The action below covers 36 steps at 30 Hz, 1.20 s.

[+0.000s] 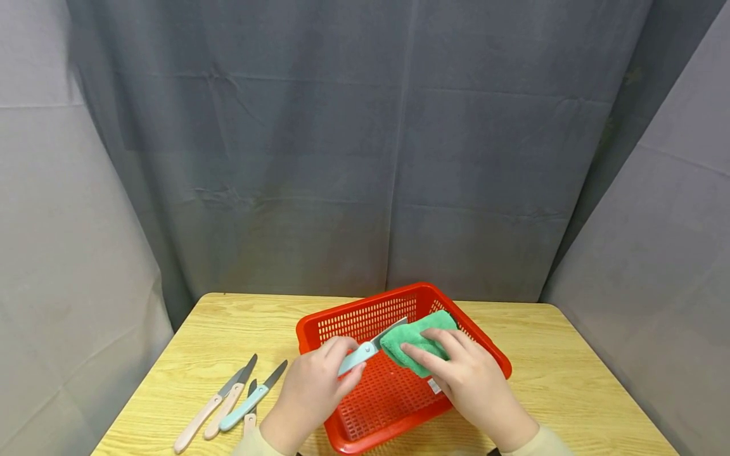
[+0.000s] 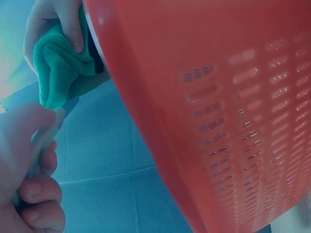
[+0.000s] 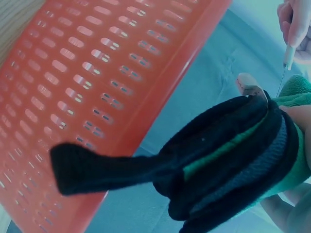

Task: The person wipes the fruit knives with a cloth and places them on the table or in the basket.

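Observation:
My left hand [image 1: 313, 383] grips the pale blue handle of a knife [image 1: 356, 360], whose blade points up and away to the right. My right hand [image 1: 473, 377] holds a folded green cloth [image 1: 415, 342] right at the blade, overlapping part of it in the head view. In the right wrist view the cloth shows black trim [image 3: 228, 150] along its folds, with a loose black strip hanging out. Both hands are above a red plastic basket [image 1: 379, 405] with slotted walls.
Left of the basket, several knives lie on the wooden table [image 1: 570, 392]: one with a pale blue handle [image 1: 245, 408], others with pinkish handles [image 1: 198, 424]. A white label [image 1: 435, 386] shows in the basket. Grey curtains [image 1: 313, 158] stand behind and at both sides.

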Motion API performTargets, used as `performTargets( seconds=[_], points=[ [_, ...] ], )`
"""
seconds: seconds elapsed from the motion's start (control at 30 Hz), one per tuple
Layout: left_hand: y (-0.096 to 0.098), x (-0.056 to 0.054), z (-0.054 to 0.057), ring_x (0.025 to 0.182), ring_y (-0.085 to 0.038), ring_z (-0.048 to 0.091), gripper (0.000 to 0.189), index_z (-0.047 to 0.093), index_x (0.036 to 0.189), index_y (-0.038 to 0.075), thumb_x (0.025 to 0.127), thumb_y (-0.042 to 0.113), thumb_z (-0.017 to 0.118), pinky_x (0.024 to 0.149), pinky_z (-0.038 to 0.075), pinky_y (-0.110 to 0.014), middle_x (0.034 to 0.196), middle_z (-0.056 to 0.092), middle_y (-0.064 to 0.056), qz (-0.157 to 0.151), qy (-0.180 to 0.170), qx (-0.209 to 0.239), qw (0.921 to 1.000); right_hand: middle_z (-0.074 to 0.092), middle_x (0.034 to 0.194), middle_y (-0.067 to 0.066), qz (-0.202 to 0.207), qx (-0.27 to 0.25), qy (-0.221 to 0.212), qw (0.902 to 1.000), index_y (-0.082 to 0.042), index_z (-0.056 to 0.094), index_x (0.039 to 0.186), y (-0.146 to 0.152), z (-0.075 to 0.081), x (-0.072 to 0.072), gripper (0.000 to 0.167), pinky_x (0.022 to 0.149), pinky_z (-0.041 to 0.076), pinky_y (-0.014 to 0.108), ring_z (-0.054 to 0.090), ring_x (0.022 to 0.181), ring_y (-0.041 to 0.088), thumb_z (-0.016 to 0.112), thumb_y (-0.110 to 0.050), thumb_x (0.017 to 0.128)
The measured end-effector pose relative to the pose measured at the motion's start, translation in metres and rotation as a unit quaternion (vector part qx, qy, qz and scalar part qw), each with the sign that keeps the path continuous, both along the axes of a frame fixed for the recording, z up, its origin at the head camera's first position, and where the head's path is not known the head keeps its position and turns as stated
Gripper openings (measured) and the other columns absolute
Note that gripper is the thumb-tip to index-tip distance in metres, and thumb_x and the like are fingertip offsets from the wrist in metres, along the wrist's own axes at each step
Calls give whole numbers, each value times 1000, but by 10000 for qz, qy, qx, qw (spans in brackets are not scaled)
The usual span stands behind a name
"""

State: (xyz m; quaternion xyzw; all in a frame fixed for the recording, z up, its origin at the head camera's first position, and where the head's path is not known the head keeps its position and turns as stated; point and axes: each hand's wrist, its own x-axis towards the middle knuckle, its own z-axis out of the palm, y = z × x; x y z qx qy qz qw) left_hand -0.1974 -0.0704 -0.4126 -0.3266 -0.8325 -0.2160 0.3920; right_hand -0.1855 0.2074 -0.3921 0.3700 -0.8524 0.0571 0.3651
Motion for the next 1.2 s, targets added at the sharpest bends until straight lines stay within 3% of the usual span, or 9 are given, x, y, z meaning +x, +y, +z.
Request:
performTargets(
  seconds=[0.13, 0.7, 0.87, 1.03, 1.13, 1.2],
  points=[
    [0, 1, 0, 53, 2, 35, 31, 65, 99, 10, 80, 19, 87, 45, 30, -9, 80, 61, 6, 40, 37, -60, 10000, 65, 122, 9, -86, 33, 37, 10000, -32, 68, 132, -1, -1, 0, 80, 76, 61, 41, 65, 100, 28, 97, -5, 62],
    [-2, 2, -2, 53, 2, 36, 29, 64, 98, 11, 79, 19, 85, 46, 29, -8, 79, 61, 6, -38, 163, -74, 9998, 64, 114, 12, -508, -285, 523, 9969, -32, 71, 129, 6, -4, -9, 79, 56, 54, 38, 63, 91, 29, 91, 6, 63],
    [-2, 0, -3, 53, 1, 33, 30, 64, 96, 10, 77, 17, 86, 45, 27, -9, 78, 60, 6, 139, 121, -29, 9998, 63, 118, 13, -729, -329, 332, 9962, -32, 70, 131, 10, -5, -10, 73, 60, 57, 42, 63, 97, 31, 89, 2, 70],
    [-2, -1, -4, 52, 1, 27, 31, 64, 95, 11, 76, 16, 88, 44, 24, -9, 76, 58, 7, 329, 20, -59, 9994, 63, 119, 14, -501, -295, 182, 9981, -30, 68, 134, 6, -6, -7, 60, 65, 59, 41, 63, 98, 31, 82, -4, 83],
    [-1, -1, -4, 53, 2, 28, 32, 63, 95, 12, 76, 17, 88, 45, 25, -9, 76, 57, 8, 328, -29, -113, 9994, 63, 118, 13, -389, -170, 187, 9989, -30, 67, 135, -2, -8, -2, 64, 69, 60, 41, 64, 96, 31, 86, -5, 79],
    [0, -1, -4, 53, 3, 30, 32, 63, 96, 12, 77, 17, 88, 45, 26, -9, 77, 57, 9, 312, -31, -157, 9994, 63, 117, 11, -392, -69, 249, 9989, -31, 68, 134, -9, -9, 1, 75, 70, 61, 41, 64, 95, 30, 93, -5, 68]
  ],
)
